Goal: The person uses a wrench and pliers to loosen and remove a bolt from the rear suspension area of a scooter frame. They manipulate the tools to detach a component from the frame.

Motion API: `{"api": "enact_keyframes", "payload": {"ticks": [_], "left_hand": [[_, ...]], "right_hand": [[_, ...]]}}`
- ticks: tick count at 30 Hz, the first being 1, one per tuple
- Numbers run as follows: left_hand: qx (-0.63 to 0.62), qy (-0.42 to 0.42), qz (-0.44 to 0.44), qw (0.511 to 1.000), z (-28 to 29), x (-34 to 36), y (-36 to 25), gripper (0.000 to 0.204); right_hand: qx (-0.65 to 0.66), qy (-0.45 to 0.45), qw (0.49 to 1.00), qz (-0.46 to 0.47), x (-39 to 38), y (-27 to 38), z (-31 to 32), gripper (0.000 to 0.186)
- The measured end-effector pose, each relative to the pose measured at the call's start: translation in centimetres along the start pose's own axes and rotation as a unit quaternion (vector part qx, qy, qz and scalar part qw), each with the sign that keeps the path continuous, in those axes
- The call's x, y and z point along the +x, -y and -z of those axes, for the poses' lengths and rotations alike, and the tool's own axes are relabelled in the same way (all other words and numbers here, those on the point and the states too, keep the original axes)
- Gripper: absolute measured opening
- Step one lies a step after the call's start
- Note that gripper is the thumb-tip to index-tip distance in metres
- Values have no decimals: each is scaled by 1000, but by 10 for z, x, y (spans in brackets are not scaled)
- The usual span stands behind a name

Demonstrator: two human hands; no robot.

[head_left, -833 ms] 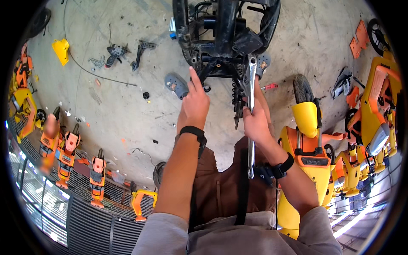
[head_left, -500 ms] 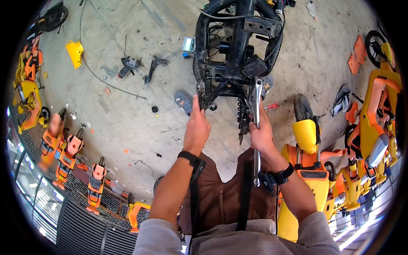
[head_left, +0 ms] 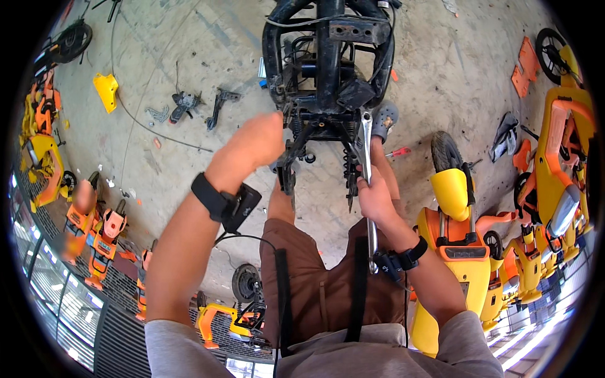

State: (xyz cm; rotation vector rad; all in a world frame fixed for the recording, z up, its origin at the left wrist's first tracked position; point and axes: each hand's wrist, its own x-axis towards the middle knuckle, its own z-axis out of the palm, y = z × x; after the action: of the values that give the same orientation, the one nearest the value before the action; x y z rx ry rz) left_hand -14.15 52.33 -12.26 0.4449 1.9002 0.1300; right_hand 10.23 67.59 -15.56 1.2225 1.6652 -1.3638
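Note:
My left hand [head_left: 255, 142] is raised beside the left side of a black metal frame [head_left: 328, 57], its fingers curled and slightly blurred; what they hold, if anything, is hidden. The frame carries springs, brackets and loose cables at its lower end. My right hand [head_left: 375, 198] grips a long chrome wrench [head_left: 368, 138] pointing up along the frame's right side, its upper head near the lower crossmember. A dark coil-spring part [head_left: 350, 176] hangs just left of that hand. Below the frame are my legs, in brown shorts.
Yellow-orange vehicle bodies [head_left: 454, 283] line the right, with similar ones [head_left: 44, 157] at the left. On the concrete floor [head_left: 164, 208] lie a yellow panel [head_left: 105, 88], black metal parts [head_left: 183, 104], cables, orange plates [head_left: 523, 66], a dark cloth [head_left: 504, 142] and a red-handled tool [head_left: 398, 152].
My left hand has moved left and up, its extended fingers now curled, and the left forearm has swung outward. My right hand still holds the wrench. The view has shifted slightly.

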Motion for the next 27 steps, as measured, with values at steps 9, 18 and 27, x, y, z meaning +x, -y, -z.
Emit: {"api": "enact_keyframes", "payload": {"ticks": [9, 18, 27], "left_hand": [[36, 160, 92, 982, 36, 26, -30, 16], [-21, 68, 57, 996, 6, 2, -37, 29], [-38, 101, 85, 990, 15, 6, -30, 34]], "right_hand": [[-12, 16, 1000, -3, -1, 3, 1, 30], [-6, 14, 1000, -7, -2, 4, 1, 31], [-11, 15, 1000, 5, -5, 8, 2, 31]]}}
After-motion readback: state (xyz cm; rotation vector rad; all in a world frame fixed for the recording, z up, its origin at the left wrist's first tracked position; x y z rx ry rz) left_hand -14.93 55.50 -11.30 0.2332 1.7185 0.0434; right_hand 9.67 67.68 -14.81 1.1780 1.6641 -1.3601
